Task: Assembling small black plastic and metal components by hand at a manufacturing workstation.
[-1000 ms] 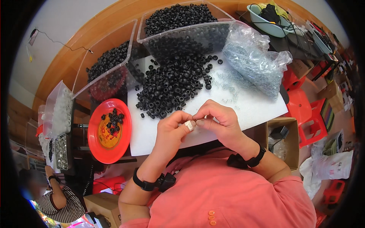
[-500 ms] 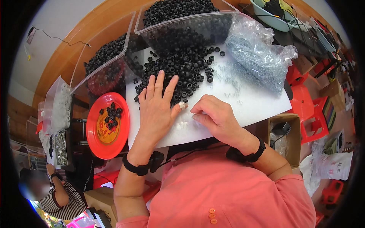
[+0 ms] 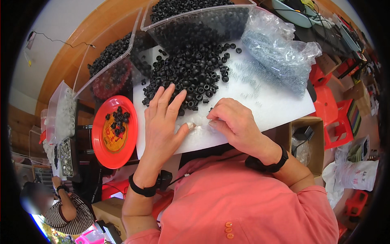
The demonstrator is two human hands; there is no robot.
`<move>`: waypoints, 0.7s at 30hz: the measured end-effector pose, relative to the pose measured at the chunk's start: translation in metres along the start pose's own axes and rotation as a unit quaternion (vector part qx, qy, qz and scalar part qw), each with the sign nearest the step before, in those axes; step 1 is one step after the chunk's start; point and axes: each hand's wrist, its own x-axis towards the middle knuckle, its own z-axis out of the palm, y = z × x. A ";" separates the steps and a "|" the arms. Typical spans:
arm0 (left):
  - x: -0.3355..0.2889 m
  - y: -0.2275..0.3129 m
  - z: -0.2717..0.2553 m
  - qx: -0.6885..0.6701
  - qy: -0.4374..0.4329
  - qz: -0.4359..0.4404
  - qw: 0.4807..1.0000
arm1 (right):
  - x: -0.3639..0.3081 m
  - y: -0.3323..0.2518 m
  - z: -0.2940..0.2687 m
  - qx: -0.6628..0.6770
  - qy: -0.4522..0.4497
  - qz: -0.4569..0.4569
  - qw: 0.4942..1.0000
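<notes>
My left hand (image 3: 163, 118) lies with its fingers spread on the white sheet (image 3: 280, 116), fingertips at the near edge of a heap of small black ring-like plastic parts (image 3: 195, 69). Its thumb has a pale wrap at the tip. Just right of it, my right hand (image 3: 233, 122) is closed in a pinch low over the sheet. Whatever sits between its thumb and forefinger is too small and hidden to name. Some small whitish pieces (image 3: 198, 131) lie between the two hands. Loose thin metal pieces like tiny springs (image 3: 248, 81) are scattered beyond the right hand.
Clear bins (image 3: 199, 18) of black parts stand behind the heap and at the left. A red plate (image 3: 99, 140) with several black parts is left of my left arm. A plastic bag (image 3: 280, 61) of greyish pieces rests at right. A co-worker (image 3: 69, 211) sits far left.
My left hand has drawn back toward me, off the heap, and its thumb has come down beside the whitish pieces. My right hand stays pinched, shifted slightly right.
</notes>
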 end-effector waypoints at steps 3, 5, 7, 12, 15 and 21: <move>-0.012 -0.006 0.001 -0.026 0.011 -0.001 1.000 | 0.003 -0.002 -0.001 -0.038 -0.022 -0.027 0.999; -0.014 -0.006 -0.002 -0.021 0.042 0.005 0.999 | 0.003 -0.001 -0.001 -0.032 -0.027 -0.029 0.999; -0.018 -0.007 -0.003 -0.021 0.061 0.004 0.998 | 0.004 -0.001 -0.001 -0.024 -0.034 -0.035 0.999; 0.002 0.008 -0.006 0.016 0.014 0.016 1.000 | 0.004 -0.002 -0.001 -0.027 -0.050 -0.058 0.997; 0.003 0.005 0.010 0.034 -0.019 0.064 0.997 | 0.000 -0.002 -0.003 -0.038 -0.047 -0.049 0.997; -0.011 0.005 0.003 0.012 -0.009 0.067 0.998 | -0.005 0.004 -0.004 -0.012 -0.029 -0.030 0.999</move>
